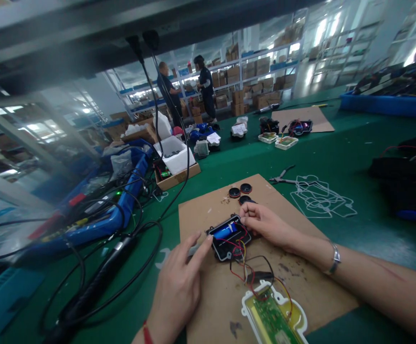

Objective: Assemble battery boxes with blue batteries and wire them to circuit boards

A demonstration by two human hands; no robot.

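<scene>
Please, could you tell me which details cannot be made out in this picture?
All in the head view:
- What the right grip may hold at the black case: hidden by that grip.
- Nearest black round part: partly behind the same grip.
- Green circuit board: cut off by the bottom edge.
- White paper's writing: too small.

Holding left hand (181, 276) palm down, index finger extended toward far right; reaching from near right with right arm (368, 277), curling right hand (265, 223) loosely.
</scene>
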